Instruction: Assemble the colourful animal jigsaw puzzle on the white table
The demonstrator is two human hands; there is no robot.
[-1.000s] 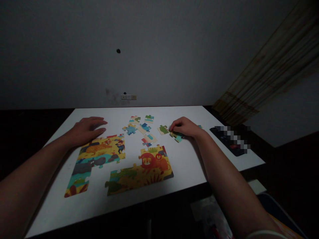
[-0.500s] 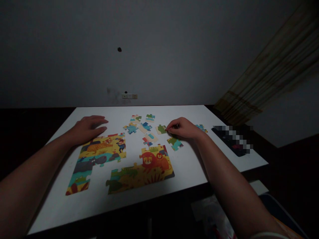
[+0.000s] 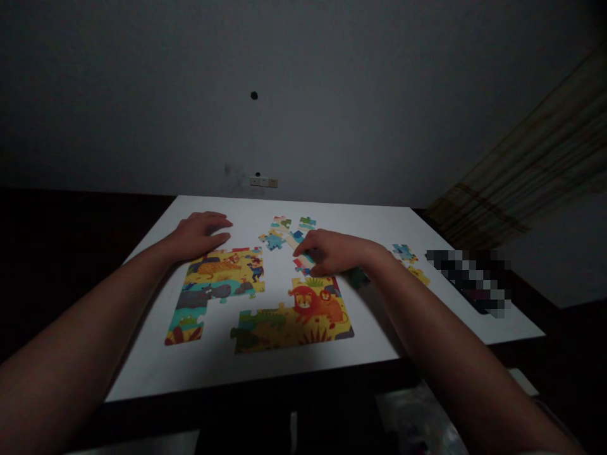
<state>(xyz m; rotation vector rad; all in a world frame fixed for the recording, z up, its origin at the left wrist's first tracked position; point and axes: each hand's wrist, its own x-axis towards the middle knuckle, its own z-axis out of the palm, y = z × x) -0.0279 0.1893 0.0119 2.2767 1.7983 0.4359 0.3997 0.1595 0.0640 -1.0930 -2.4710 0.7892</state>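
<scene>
While the left hand (image 3: 202, 235) lies flat and open beyond the leopard section (image 3: 222, 276), the right hand (image 3: 332, 251) covers a loose piece (image 3: 301, 267), grip and orientation hidden.

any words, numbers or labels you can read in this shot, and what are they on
None can be read.
The puzzle sections and loose pieces on the white table show only animal pictures, no lettering.
The dark flat thing at the table's right edge is blurred out.
The small plate on the wall is too small to read.
</scene>
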